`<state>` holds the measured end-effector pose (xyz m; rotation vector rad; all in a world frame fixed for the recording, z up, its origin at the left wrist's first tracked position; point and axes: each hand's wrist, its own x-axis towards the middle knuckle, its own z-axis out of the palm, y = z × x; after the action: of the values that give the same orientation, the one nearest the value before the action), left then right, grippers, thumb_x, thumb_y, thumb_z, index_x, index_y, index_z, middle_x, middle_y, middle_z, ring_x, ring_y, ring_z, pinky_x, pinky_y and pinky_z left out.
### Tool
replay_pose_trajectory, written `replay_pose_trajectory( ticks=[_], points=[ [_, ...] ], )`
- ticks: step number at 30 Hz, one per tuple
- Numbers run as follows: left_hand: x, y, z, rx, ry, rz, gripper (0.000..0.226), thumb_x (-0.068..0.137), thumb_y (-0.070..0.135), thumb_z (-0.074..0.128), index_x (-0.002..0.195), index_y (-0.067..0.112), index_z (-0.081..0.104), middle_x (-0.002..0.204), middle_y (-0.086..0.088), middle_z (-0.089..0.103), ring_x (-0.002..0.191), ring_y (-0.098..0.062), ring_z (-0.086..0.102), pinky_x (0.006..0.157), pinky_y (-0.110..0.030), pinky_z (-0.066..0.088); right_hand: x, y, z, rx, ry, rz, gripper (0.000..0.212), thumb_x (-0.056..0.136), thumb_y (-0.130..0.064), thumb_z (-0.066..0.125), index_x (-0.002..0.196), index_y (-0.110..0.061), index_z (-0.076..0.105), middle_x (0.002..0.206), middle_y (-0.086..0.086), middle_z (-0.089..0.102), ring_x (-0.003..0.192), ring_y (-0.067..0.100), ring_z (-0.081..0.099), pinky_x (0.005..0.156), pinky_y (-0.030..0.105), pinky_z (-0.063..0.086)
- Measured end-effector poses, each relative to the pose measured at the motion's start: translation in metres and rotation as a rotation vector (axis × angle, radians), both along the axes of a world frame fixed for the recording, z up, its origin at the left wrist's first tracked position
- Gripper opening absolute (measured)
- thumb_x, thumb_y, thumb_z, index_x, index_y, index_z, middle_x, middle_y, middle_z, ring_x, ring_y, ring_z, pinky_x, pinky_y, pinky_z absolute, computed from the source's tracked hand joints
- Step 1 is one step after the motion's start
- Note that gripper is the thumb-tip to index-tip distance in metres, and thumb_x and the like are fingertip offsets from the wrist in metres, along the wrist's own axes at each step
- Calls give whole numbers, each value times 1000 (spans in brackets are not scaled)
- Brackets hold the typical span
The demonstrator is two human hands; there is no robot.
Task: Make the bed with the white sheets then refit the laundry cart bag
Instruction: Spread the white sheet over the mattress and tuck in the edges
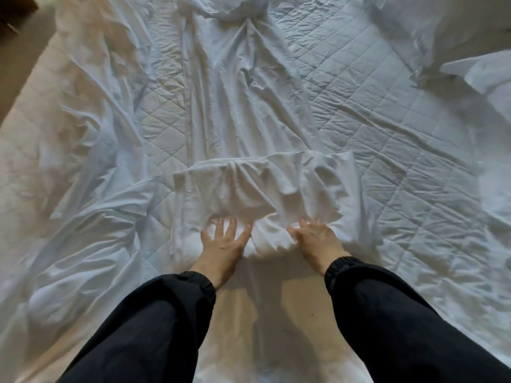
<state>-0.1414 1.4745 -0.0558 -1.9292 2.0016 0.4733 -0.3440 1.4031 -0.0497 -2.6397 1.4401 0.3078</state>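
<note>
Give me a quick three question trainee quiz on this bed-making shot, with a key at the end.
1. True or false: the left hand lies flat, fingers spread, on the folded sheet.
2. What shows where the sheet is not yet spread? A) bare wood B) quilted mattress pad C) striped blanket
3. Fill in: the person's sleeves are ___ in colour.
Key: 1 true; 2 B; 3 black.

A bedroom: quilted mattress pad (373, 111), rumpled sheets (249, 106).
</note>
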Motion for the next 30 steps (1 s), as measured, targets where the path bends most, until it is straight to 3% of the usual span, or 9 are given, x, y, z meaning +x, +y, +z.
replay_pose_trajectory(
  ticks=[7,15,18,23,27,30],
  points=[
    [-52,98,25,163,75,-4,91,83,-14,36,151,30,-5,159,-13,2,145,-38,-1,109,-66,12,-56,98,35,151,3,26,31,90,-2,42,107,-15,65,103,9,63,99,29,61,83,34,45],
    [-95,204,17,295,159,-48,83,85,-3,41,147,41,7,147,-11,28,132,-36,30,104,-55,34,-102,208,42,323,141,61,29,88,2,42,104,-7,65,110,17,65,103,35,59,85,39,45],
    [-94,214,24,225,199,-51,82,84,-3,40,146,44,12,136,-9,38,126,-35,37,100,-53,38,-102,211,47,320,160,66,27,89,1,43,104,-6,65,109,17,65,102,35,60,84,38,46],
    [-79,193,49,-20,180,-64,57,87,6,37,134,37,38,119,-2,53,112,-29,50,85,-41,46,-95,181,68,315,146,71,20,90,-10,48,102,-12,64,109,15,64,102,34,60,84,36,47],
    [-64,148,77,-150,68,-88,40,88,9,40,122,27,49,115,-2,57,107,-28,52,81,-37,42,-83,142,97,320,151,63,25,91,-17,48,111,-13,62,116,15,60,108,34,57,89,36,45],
    [-49,100,103,-240,50,-78,15,91,21,43,101,21,54,103,-3,61,99,-28,57,69,-33,36,-68,98,118,228,140,67,23,91,-19,48,108,-15,63,113,14,60,104,34,59,85,35,46]
  ],
)
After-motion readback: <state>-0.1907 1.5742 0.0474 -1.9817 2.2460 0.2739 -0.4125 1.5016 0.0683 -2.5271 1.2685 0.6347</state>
